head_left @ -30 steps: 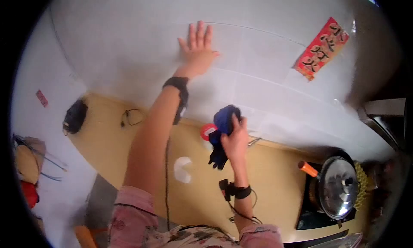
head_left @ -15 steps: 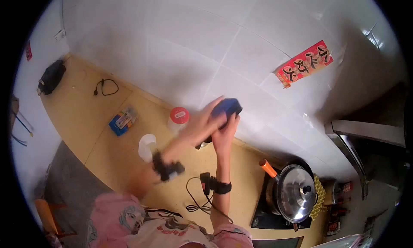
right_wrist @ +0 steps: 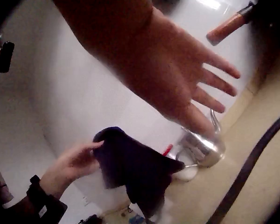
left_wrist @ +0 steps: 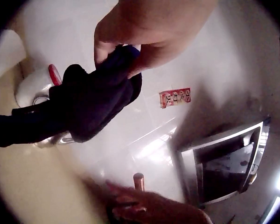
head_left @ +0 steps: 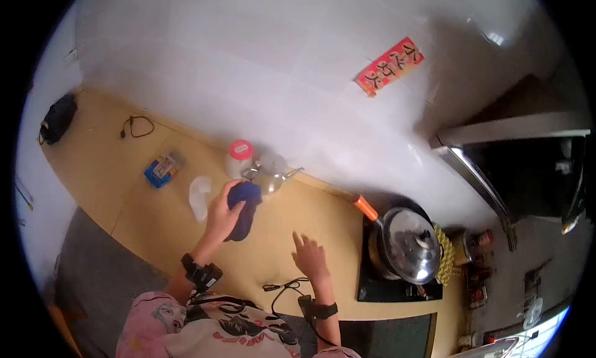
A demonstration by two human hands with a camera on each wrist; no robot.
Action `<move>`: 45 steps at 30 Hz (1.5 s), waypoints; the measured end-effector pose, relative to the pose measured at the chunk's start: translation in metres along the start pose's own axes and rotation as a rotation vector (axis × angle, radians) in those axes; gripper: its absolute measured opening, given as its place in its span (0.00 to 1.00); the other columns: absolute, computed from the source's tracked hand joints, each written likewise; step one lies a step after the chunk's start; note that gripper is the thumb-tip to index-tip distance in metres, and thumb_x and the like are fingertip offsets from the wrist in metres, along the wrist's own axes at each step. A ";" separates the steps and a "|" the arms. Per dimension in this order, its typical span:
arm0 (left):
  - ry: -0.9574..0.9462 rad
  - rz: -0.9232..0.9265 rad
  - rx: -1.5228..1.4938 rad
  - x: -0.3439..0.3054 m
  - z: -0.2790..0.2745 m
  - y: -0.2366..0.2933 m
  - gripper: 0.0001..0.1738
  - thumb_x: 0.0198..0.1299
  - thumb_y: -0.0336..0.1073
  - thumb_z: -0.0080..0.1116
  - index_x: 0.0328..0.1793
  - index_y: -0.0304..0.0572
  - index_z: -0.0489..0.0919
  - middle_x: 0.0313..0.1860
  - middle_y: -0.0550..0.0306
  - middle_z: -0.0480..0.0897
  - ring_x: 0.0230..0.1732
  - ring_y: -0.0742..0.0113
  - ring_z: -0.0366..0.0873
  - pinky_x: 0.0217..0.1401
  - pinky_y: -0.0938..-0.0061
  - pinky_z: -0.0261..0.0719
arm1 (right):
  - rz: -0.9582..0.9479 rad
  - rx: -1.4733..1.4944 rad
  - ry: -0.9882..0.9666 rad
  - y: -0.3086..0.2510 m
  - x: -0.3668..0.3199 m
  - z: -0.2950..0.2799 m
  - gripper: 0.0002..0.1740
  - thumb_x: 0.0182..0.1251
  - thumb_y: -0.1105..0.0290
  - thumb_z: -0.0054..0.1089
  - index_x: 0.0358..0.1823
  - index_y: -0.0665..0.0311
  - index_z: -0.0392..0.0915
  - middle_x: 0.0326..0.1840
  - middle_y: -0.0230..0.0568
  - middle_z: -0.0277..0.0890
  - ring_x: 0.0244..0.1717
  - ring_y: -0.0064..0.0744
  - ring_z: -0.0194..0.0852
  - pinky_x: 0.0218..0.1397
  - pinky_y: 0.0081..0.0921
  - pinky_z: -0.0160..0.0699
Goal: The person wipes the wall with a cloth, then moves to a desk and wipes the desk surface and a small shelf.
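My left hand pinches a dark blue glove at its cuff, thumb on one side and fingers on the other. In the left wrist view the glove hangs away from the hand, its finger ends pointing to the left edge. My right hand is held above the counter to the right of the glove, fingers spread and holding nothing. A metal teapot with a spout stands near the wall, just beyond the glove. Beside it is a white jar with a red lid.
A lidded pan with an orange handle sits on a black cooktop at the right. Left on the counter lie a white piece, a blue packet, a cable and a black bag.
The left hand came down from the wall to the glove, which the right hand held. Now the left hand holds it, lower and further left, and the right hand has let go.
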State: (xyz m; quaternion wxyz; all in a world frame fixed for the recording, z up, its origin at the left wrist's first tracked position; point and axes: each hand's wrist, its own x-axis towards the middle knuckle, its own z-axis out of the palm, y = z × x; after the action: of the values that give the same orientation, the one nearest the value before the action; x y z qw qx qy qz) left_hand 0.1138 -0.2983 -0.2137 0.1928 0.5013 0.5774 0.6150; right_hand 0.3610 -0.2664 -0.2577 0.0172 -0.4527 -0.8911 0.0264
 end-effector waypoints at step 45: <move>0.047 0.667 0.551 0.185 -0.166 0.174 0.27 0.29 0.13 0.37 0.37 0.37 0.79 0.46 0.52 0.80 0.52 0.58 0.75 0.59 0.72 0.69 | 0.234 0.106 0.141 0.049 -0.148 -0.060 0.24 0.58 0.71 0.55 0.58 0.62 0.67 0.46 0.45 0.73 0.48 0.44 0.72 0.51 0.38 0.71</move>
State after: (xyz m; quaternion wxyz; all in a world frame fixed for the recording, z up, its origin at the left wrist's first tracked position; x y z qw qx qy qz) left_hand -0.0443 -0.2781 0.0445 -0.1709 0.6792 0.5305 0.4776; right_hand 0.4909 -0.3555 -0.2021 0.1001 -0.5525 -0.8264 0.0433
